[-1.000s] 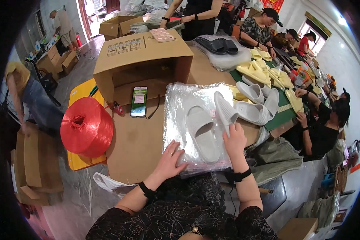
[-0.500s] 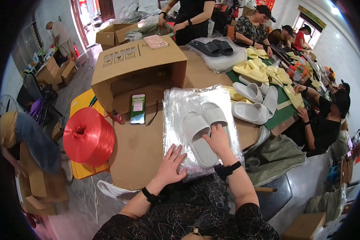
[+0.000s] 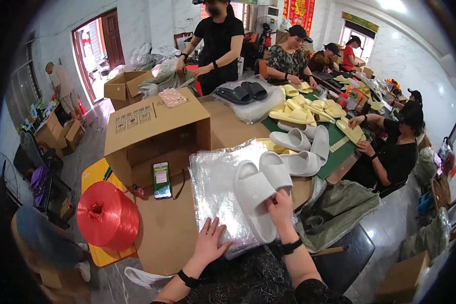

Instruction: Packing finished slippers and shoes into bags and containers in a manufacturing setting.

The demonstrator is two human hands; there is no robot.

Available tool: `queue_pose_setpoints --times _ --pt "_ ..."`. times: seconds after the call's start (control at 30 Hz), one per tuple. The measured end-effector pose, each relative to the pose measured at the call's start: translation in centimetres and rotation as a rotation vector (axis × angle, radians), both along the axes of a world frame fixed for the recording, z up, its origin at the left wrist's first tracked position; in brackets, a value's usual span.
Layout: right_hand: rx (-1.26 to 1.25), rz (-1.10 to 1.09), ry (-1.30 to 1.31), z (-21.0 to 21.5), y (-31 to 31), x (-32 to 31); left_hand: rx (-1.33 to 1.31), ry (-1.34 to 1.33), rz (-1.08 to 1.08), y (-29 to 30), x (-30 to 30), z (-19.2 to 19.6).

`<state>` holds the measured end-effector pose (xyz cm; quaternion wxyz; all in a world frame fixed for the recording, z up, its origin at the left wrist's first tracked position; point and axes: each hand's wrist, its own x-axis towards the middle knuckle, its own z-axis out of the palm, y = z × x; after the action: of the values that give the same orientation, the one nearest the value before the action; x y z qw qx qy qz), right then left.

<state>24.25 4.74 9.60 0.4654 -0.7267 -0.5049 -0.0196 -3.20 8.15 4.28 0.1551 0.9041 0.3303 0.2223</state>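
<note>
A pair of pale grey slide slippers [image 3: 252, 188] lies over the right part of a stack of clear plastic bags [image 3: 202, 175], toes pointing away from me. My right hand [image 3: 280, 209] is closed at the inner edge of the nearer slipper, beside the other one; the fingertips are partly hidden. Flat on the near left of the bags rests my left hand [image 3: 210, 240], fingers spread and holding nothing. Beyond the pair, more pale grey slippers [image 3: 301, 163] sit beside yellow slippers [image 3: 294, 109].
An open cardboard box [image 3: 157, 126] stands at the far left with a phone [image 3: 161, 180] in front of it. A red twine roll [image 3: 108, 216] sits on a yellow stool [image 3: 93, 175]. Black slippers [image 3: 240, 93] lie on bags further back. A co-worker [image 3: 390, 147] handles yellow slippers at right.
The view has tilted up, showing more of the room. My right hand and the slippers have moved right across the bags, with its fingers now curled in. My left hand stays on the bags.
</note>
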Motion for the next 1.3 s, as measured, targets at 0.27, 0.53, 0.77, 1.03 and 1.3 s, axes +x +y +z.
queue_pose_setpoints --times 0.27,0.53,0.77,1.03,1.3 --pt "0.132 -0.047 0.224 -2.3 -9.2 0.6 0.032 0.029 -0.232 -0.1 2.4 2.8" --pt "0.246 -0.115 0.468 -2.2 -12.4 1.1 -0.007 -0.002 0.273 0.9 2.7 1.9" --pt "0.085 -0.171 0.244 -3.7 -10.9 2.0 -0.375 -0.289 0.552 4.4 -0.1 -0.2" --pt "0.025 -0.2 0.171 -6.2 -9.1 1.7 -0.747 -0.621 0.247 7.8 3.8 -2.6" --pt "-0.05 -0.202 0.102 -6.9 -9.3 1.6 -0.69 -0.545 0.378 5.7 6.4 1.2"
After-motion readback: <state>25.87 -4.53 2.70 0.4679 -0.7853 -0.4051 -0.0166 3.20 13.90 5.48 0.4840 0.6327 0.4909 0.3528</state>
